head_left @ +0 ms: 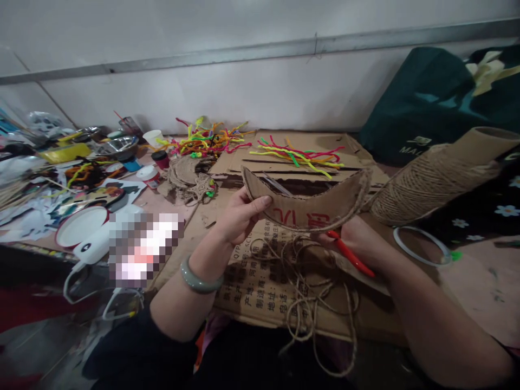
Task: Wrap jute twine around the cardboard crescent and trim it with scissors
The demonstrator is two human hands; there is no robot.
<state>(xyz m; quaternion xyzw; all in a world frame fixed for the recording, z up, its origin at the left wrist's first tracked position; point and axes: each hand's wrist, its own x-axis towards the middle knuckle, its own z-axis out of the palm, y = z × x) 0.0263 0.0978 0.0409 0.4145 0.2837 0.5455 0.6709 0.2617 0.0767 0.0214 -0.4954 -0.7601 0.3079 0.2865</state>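
Observation:
A crescent of brown cardboard [298, 211] with red printing is held up at the centre, twine running along its curved lower edge. My left hand [246, 214] pinches its left end, thumb on the front face. Behind its right part is my right hand [359, 244], fingers partly hidden, closed around a red-handled tool [351, 257] whose far end is out of sight. Whether that hand also grips the crescent is unclear. Loose loops of twine [303, 309] hang below, over printed cardboard [260, 281]. To the right stands a large twine roll [434, 181], tilted.
Colourful fuzzy sticks [300, 157] lie behind the crescent, with a tangled pile [203, 141] further left. Twine-wrapped pieces [187, 176], paint jars [148, 176], a white plate [82, 226] and a white cabled device [95, 238] are at left. A dark green bag [418, 108] stands back right.

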